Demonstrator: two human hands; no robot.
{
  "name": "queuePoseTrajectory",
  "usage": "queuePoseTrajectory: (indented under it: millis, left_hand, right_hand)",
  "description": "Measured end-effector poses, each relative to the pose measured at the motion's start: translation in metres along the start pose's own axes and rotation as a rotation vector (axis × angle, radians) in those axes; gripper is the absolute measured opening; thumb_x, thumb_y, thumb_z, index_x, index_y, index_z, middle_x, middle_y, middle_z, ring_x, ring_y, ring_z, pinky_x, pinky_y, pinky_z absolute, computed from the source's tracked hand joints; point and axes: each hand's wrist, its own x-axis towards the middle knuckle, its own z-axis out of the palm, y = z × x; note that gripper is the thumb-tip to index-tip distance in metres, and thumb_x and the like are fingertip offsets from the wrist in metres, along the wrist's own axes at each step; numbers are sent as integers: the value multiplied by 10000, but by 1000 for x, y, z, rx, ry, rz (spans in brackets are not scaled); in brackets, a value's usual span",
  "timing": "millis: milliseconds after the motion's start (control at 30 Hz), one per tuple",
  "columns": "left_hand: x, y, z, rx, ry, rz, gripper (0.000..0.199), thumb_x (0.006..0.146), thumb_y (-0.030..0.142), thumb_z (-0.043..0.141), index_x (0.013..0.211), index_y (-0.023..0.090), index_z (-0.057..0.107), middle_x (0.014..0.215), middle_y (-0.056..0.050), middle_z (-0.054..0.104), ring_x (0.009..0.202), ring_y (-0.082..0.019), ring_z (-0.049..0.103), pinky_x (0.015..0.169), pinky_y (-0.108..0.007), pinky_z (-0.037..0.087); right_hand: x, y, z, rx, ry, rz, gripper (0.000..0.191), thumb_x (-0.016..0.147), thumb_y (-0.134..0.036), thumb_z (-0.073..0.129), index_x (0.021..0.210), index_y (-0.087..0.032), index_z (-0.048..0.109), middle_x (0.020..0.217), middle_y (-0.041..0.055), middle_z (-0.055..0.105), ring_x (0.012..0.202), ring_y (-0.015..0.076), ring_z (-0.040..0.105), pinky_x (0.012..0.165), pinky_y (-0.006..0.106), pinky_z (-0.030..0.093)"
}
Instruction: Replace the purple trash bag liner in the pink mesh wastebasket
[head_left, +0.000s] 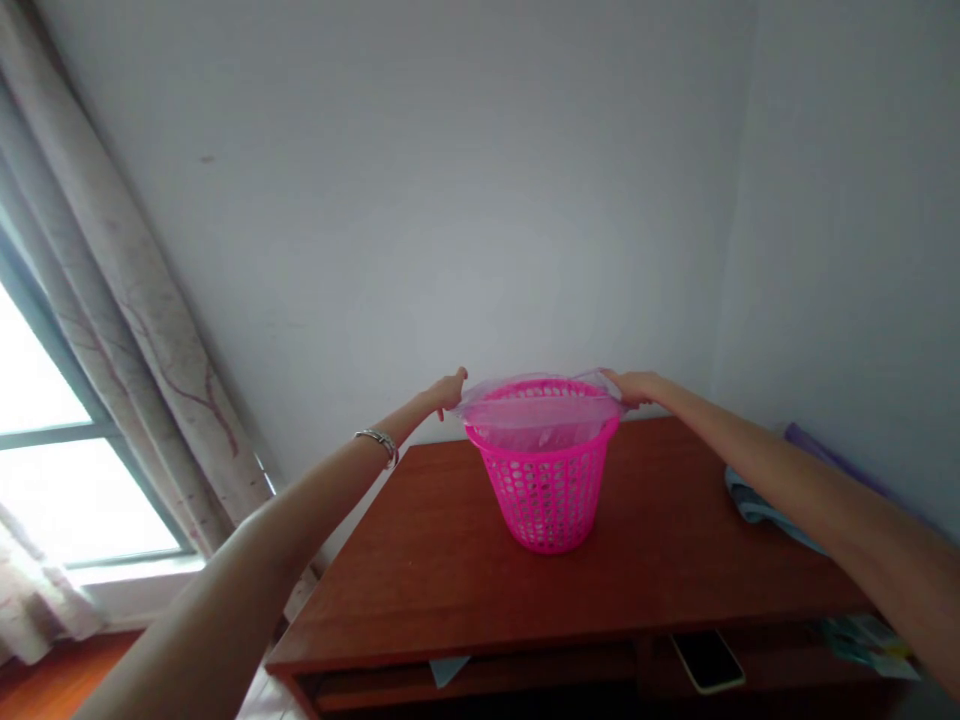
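Note:
A bright pink perforated plastic basket (546, 495) stands on a reddish-brown wooden desk (390, 570), near the desk's far edge. A thin, clear plastic bag (540, 415) lines its top and spreads over the rim. My left hand (448, 392) pinches the bag's edge at the basket's left side, a metal bracelet on that wrist. At the right side, my right hand (634, 388) grips the opposite edge of the bag. Both arms reach forward across the desk. The inside of the basket is hazy through the plastic.
A folded pale blue cloth (754, 508) and a purple item (825, 450) lie at the desk's right, against the wall. A phone (707, 660) and papers (862, 645) sit on a lower shelf. A curtain (142, 330) and bright window (60, 450) are at left.

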Motion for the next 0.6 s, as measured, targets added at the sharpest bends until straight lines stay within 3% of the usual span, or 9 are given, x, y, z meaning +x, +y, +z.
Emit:
queuePoseTrajectory:
  millis: [100,200,267,467,600]
  left_hand:
    - [0,-8,2,14,-27,112,562,764,12,400,1290,186,496,800,-49,635,502,-111,582,435,-206,516]
    - [4,-13,0,41,-80,178,464,743,4,380,1071,150,673,707,-45,611,480,-104,565,446,-192,504]
    - [8,-14,0,58,-122,187,501,700,-11,396,1063,143,704,721,-64,631,465,-110,562,448,-209,507]
    - [11,-4,6,44,-190,139,704,694,51,495,1388,170,490,1024,-186,669,624,-223,644,472,-333,554]
    - [13,7,12,-23,-203,105,730,788,134,507,1487,159,300,1105,-247,632,724,-297,664,467,-381,556]
  right_hand:
    - [9,7,4,26,-65,61,1019,756,-139,612,1530,-228,-46,840,119,684,649,238,645,604,352,512]
    - [14,13,7,67,-97,73,996,791,-154,575,1524,-238,-95,839,115,677,585,201,624,558,327,518]
    - [16,14,8,82,-117,83,990,796,-164,569,1524,-247,-98,843,115,672,567,189,613,543,323,521]
    - [16,10,12,93,-133,22,1013,772,-202,597,1526,-260,-78,819,106,667,617,211,630,565,335,530]
    - [19,1,16,164,-136,13,1049,770,-317,649,1525,-211,-72,851,122,677,684,236,645,589,340,531]
